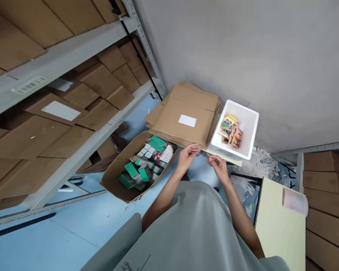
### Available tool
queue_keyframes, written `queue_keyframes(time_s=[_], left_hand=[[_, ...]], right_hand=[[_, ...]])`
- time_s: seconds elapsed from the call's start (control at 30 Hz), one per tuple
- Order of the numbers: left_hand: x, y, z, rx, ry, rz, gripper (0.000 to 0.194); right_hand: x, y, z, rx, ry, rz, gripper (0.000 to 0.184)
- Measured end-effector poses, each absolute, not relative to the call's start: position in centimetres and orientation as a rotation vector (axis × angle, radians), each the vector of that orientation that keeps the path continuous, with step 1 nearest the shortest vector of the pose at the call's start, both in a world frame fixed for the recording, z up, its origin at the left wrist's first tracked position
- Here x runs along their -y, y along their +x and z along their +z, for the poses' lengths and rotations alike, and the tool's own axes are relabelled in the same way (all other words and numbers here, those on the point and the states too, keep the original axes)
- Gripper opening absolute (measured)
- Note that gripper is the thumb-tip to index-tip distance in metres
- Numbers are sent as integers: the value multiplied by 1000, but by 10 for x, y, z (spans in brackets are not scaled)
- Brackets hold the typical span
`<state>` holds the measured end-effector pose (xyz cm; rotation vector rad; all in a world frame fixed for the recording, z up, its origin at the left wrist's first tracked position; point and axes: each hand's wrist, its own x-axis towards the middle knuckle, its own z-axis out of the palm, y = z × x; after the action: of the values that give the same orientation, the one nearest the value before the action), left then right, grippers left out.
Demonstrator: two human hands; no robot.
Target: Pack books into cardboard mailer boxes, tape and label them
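My left hand (187, 156) hovers at the near edge of a stack of flattened cardboard (196, 103), its fingers drawn together; what they grip, if anything, cannot be made out. A short way to the right, my right hand (219, 167) is closed in a pinch. Something small and thin shows by its fingertips, too indistinct to name. A white label (187, 120) lies on the top cardboard sheet. Beyond my right hand, a white bin (250, 130) holds several small printed packets (235, 136). To the left stands an open carton (113, 177) with green and white small boxes (144, 173).
Metal shelving (73, 52) full of brown cartons (53, 128) rises on the left. A pale yellow table (281, 233) with a pinkish roll (295, 201) is at the right, beside more stacked cartons (324, 195). White scraps (261, 163) lie behind. A grey wall closes the far side.
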<state>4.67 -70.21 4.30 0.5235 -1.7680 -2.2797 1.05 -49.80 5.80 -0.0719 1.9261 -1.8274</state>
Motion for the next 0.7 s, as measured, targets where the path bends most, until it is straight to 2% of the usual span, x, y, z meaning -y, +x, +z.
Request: queue_keyframes(time_s=[0.1,0.3,0.57,0.7], left_hand=[[779,59,28,1661,702,-2244,37],[877,64,7,1440,998,-2330,37],[894,39,-13,1120,1240,-2603,29],[889,27,-16,966,1358,-2668,14]], right_hand=[[563,-6,27,-1786,115,-1750,50],[641,-33,-22,-1753,569,-1814,43],[666,-54,-18,-1904,567,-1870,58],[674,-46,0,-1930,541,-1923,67]])
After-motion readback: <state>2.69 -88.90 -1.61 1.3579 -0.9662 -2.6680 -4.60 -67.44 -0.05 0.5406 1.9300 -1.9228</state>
